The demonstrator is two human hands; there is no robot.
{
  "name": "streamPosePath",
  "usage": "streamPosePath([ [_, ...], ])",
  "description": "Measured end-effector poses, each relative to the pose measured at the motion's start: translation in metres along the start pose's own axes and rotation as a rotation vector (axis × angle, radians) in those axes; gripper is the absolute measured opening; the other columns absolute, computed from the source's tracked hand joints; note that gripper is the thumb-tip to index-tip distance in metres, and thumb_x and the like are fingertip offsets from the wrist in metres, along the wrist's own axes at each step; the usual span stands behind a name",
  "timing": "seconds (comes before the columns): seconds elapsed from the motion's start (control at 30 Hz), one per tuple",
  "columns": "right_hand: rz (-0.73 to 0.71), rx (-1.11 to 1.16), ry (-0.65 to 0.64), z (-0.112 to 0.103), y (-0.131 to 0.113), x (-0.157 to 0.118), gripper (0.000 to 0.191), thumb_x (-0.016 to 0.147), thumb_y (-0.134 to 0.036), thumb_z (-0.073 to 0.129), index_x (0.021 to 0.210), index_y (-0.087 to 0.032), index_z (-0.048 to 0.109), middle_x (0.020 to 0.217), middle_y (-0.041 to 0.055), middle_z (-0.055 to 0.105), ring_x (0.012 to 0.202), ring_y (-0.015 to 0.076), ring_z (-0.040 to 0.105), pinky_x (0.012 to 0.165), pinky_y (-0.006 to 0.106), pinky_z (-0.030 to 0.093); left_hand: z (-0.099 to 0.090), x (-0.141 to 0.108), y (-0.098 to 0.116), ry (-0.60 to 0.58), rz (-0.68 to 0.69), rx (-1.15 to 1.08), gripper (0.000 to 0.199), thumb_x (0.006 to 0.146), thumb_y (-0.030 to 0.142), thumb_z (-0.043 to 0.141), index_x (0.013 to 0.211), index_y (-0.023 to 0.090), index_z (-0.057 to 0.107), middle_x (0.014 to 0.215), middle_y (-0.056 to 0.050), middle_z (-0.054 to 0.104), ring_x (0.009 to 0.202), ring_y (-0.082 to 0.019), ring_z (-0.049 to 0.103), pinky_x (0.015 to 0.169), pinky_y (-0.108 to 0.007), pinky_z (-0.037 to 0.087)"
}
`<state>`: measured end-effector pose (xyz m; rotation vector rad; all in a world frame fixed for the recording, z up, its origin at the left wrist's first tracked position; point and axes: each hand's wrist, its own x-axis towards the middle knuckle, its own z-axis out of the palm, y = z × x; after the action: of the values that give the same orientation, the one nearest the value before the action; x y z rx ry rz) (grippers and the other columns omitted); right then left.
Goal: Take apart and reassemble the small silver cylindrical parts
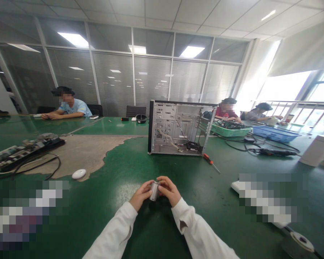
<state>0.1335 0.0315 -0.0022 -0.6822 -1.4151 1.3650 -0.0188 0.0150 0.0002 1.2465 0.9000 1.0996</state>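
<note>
A small silver metal cylinder (154,191) is held just above the green table, close in front of me. My left hand (139,196) has its thumb and fingers closed on the cylinder's left side. On the other side, my right hand (171,191) grips it near the top with thumb and fingertips. Part of the cylinder is hidden behind the fingers. Beyond both hands stands an open computer case (178,127), its metal frame and some cables showing. A screwdriver (211,162) with an orange and black handle lies by the case's lower right corner.
A circuit-board assembly (24,151) with black cable lies left, near a white round object (79,174). At right are a green basket (230,131), a blue basket (275,133), a black tool (278,152) and a white power strip (259,198). Several people sit across the table.
</note>
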Motion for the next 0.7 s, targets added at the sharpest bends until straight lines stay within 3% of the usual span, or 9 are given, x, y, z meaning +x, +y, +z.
streamPosePath([
  [0.23, 0.192, 0.369, -0.016, 0.006, -0.001, -0.002, 0.044, 0.053, -0.025, 0.066, 0.092, -0.023, 0.046, 0.076, -0.0005, 0.058, 0.062, 0.0098, 0.055, 0.062, 0.028, 0.043, -0.004, 0.000, 0.001, 0.116, -0.070, -0.223, 0.047, 0.057, 0.030, 0.063, 0.100, 0.013, 0.055, 0.096, -0.009, 0.060, 0.088, -0.023, 0.053, 0.080, -0.033, 0.036],
  [0.33, 0.187, 0.401, -0.021, 0.007, -0.004, -0.003, 0.042, 0.054, -0.025, 0.066, 0.091, -0.023, 0.046, 0.072, -0.0013, 0.058, 0.054, 0.0078, 0.053, 0.053, 0.023, 0.041, 0.001, -0.003, 0.005, 0.062, -0.099, -0.337, 0.046, 0.058, 0.028, 0.063, 0.101, 0.011, 0.056, 0.089, -0.010, 0.063, 0.084, -0.023, 0.055, 0.078, -0.033, 0.035],
  [0.53, 0.210, 0.397, -0.021, 0.006, -0.007, -0.003, 0.038, 0.055, -0.027, 0.066, 0.087, -0.021, 0.045, 0.063, -0.0014, 0.057, 0.045, 0.0087, 0.052, 0.036, 0.015, 0.025, 0.013, -0.008, 0.012, -0.055, -0.077, -0.492, 0.039, 0.061, 0.025, 0.061, 0.096, 0.008, 0.058, 0.070, -0.009, 0.064, 0.068, -0.020, 0.057, 0.069, -0.031, 0.036],
  [0.7, 0.267, 0.511, 0.029, 0.010, -0.008, -0.004, 0.034, 0.055, -0.027, 0.066, 0.081, -0.020, 0.045, 0.042, -0.0080, 0.046, 0.033, 0.0035, 0.038, 0.035, 0.015, 0.023, 0.016, -0.008, 0.011, -0.045, -0.087, -0.523, 0.037, 0.061, 0.020, 0.061, 0.097, 0.012, 0.057, 0.078, -0.008, 0.063, 0.072, -0.018, 0.056, 0.069, -0.027, 0.035],
])
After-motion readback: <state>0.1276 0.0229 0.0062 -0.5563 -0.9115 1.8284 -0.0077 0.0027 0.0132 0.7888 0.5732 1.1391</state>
